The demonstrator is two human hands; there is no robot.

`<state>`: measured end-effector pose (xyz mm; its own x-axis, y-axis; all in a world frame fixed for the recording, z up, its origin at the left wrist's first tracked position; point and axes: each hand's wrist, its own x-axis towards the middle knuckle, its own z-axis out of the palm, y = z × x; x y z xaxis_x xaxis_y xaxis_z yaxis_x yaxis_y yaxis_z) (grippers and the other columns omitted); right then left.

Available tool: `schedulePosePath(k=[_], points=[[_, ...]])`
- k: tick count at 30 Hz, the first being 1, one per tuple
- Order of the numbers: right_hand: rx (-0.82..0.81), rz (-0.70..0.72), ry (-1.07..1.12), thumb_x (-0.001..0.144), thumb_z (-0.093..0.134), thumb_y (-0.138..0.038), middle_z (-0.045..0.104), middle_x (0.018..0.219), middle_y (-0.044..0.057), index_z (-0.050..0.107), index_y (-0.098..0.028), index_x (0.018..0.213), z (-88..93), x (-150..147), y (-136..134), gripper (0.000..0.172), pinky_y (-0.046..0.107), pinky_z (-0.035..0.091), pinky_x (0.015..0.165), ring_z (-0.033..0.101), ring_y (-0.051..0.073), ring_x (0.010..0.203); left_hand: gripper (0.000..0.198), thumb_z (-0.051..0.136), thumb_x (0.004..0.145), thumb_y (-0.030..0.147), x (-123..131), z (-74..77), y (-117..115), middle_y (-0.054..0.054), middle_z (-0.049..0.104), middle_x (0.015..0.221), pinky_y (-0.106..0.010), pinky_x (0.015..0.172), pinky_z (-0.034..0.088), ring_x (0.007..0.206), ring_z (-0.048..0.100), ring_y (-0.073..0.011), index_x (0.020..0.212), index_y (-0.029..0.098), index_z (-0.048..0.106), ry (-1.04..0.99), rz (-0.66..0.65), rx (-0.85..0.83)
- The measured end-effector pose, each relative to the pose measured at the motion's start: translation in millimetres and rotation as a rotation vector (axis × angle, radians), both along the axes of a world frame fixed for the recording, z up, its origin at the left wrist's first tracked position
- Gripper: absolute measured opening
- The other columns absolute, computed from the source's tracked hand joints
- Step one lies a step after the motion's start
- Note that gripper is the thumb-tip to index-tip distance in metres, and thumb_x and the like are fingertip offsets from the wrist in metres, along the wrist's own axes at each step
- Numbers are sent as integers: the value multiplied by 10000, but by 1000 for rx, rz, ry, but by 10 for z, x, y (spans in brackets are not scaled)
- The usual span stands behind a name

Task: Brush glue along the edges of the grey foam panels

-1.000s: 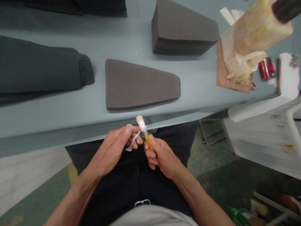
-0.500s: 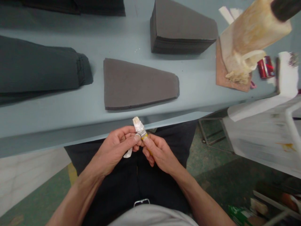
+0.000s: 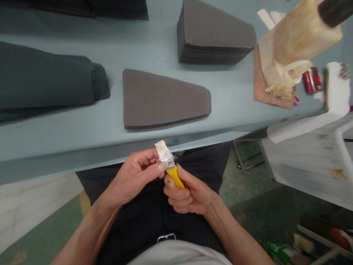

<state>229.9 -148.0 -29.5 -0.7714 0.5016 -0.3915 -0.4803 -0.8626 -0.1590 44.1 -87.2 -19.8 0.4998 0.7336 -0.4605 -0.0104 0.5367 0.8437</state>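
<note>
A brush (image 3: 175, 178) with a yellow handle is held in front of my waist, just off the table edge. Its pale bristles point up and to the left, and a white wrapping covers their lower part down to the metal band. My right hand (image 3: 190, 191) is closed round the yellow handle. With thumb and fingers, my left hand (image 3: 135, 176) pinches the brush at the metal band and wrapping. Beyond both hands, a low stack of grey-brown tapered pieces (image 3: 165, 99) lies on the blue-grey table (image 3: 228, 88).
A taller stack of similar pieces (image 3: 217, 27) stands behind. Folded dark green pieces (image 3: 44, 79) lie at left, black ones (image 3: 118, 8) at the back. At right, a glue-stained plastic container (image 3: 300, 33) rests on a brown board (image 3: 260, 90), beside a red can (image 3: 311, 79).
My right hand has shifted down the handle, so more yellow shows. The white strip that hung below my left hand is no longer visible. More of the wrapped bristles shows.
</note>
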Motion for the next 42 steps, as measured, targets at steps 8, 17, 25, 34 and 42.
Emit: schedulePosePath(k=[8,17,25,34,42], points=[[29,-127,-263,860,769,-779,240,548,-168,484,-228,892,19,-28,-42,621,162,77,359,56,32,425,451,704,949,607,-77,-46,85,-31,671,799,-245,745,487,752,577,-145,887,164,762,-98,-141,-101],[177,-170,-507,885,684,-828,243,553,-163,537,-203,898,-53,-38,-49,642,161,108,372,93,25,439,452,704,890,607,1,-39,34,-38,693,772,-255,743,502,725,579,-154,805,166,746,-113,-26,-314],[275,-230,-709,863,696,-833,357,538,-130,573,-191,849,-123,-86,-72,653,174,183,382,223,31,428,375,690,930,503,26,-27,-11,-52,692,785,-254,732,508,729,587,-158,828,152,771,-68,41,-270],[355,-204,-778,918,670,-789,444,591,-108,620,-175,910,-174,-70,-93,617,180,374,407,365,43,430,339,752,883,493,69,12,-67,-23,626,720,-227,669,486,696,538,-140,870,158,804,-55,95,-293],[343,-184,-756,902,685,-798,483,577,-113,560,-192,856,-96,-83,-50,620,165,324,381,357,25,392,397,767,840,541,68,27,-65,-19,635,723,-241,647,470,677,527,-142,949,162,815,-36,132,-325]])
